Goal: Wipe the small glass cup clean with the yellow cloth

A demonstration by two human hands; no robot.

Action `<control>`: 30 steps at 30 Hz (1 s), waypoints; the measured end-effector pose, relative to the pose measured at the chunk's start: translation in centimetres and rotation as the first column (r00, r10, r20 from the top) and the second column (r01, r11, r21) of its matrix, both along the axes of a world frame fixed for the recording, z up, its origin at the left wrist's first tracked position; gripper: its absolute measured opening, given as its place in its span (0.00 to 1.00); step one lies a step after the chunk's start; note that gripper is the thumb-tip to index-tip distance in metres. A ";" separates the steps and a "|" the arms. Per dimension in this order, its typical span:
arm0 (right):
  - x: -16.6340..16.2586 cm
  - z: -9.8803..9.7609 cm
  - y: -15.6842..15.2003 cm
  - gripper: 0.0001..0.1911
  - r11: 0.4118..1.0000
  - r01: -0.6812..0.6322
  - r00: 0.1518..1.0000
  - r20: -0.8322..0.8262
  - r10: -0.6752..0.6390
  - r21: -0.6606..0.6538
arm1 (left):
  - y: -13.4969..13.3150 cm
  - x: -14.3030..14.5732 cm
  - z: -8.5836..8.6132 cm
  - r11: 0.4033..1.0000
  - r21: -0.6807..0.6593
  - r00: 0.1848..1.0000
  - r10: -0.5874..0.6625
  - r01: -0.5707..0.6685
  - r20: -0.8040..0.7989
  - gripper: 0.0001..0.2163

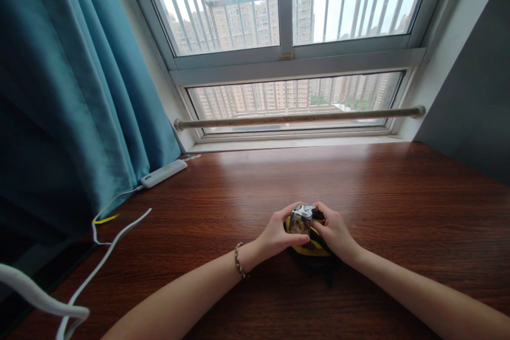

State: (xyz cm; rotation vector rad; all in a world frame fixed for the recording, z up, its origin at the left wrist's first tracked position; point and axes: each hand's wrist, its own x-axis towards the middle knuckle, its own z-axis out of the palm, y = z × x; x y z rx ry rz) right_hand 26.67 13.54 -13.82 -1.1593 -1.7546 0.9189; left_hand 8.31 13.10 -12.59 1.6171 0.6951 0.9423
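Observation:
Both my hands meet over a small yellow and black packet (308, 244) on the dark wooden table (382, 191). My left hand (278, 234) grips its left side with fingers curled, and a beaded bracelet (239, 260) circles that wrist. My right hand (336, 231) pinches the right side. Between the fingertips a shiny, crinkled part of the wrapper (300, 219) sticks up. I cannot read what the packet is.
A white power bank (163, 173) lies at the table's far left with a white cable (107, 255) running off the near left edge. A teal curtain (67, 90) hangs at the left. A barred window (287, 26) and a metal rail (298, 117) stand behind the table.

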 end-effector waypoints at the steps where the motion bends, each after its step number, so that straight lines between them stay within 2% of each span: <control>1: 0.0 0.0 0.0 0.12 1.000 0.009 1.000 0.008 -0.009 -0.004 | 0.1 0.0 -0.1 1.000 0.005 1.000 0.007 -0.007 0.004 0.34; 5: -0.2 -0.2 0.1 0.14 0.995 0.103 0.994 0.035 -0.103 -0.011 | 0.0 0.1 -0.4 0.993 0.100 0.998 0.061 -0.058 -0.031 0.30; 8: -0.2 -0.3 0.2 0.13 0.988 0.155 0.988 0.028 -0.155 -0.005 | -0.2 0.2 -0.5 0.972 0.212 0.990 0.122 -0.105 -0.070 0.36; 11: -0.2 -0.2 0.3 0.13 0.982 0.189 0.982 0.020 -0.189 0.000 | -0.6 0.4 -0.8 0.911 0.378 0.954 0.243 -0.164 -0.173 0.47; 14: -0.2 0.0 0.3 0.15 0.983 0.182 0.983 0.022 -0.182 -0.008 | -1.0 0.7 -1.1 0.837 0.494 0.903 0.376 -0.234 -0.209 0.46; 16: -0.1 0.1 0.2 0.17 0.986 0.165 0.986 0.020 -0.164 -0.013 | -1.2 0.7 -1.0 0.832 0.494 0.903 0.386 -0.252 -0.189 0.44; 19: -0.1 0.1 0.0 0.19 0.988 0.155 0.988 0.008 -0.155 -0.014 | -1.2 0.6 -0.7 0.864 0.440 0.928 0.340 -0.245 -0.151 0.40; 24: -0.1 0.0 -0.1 0.15 0.990 0.136 0.990 -0.027 -0.137 -0.021 | -0.5 0.2 -0.2 0.966 0.218 0.984 0.161 -0.140 -0.082 0.42; 26: -0.1 -0.1 0.0 0.13 0.990 0.141 0.990 -0.012 -0.141 -0.018 | -0.2 0.1 -0.1 0.980 0.163 0.990 0.128 -0.116 -0.064 0.41; 30: -0.1 -0.3 0.2 0.13 0.986 0.165 0.986 0.031 -0.164 -0.022 | 0.0 0.1 0.2 0.961 0.238 0.982 0.167 -0.143 -0.084 0.38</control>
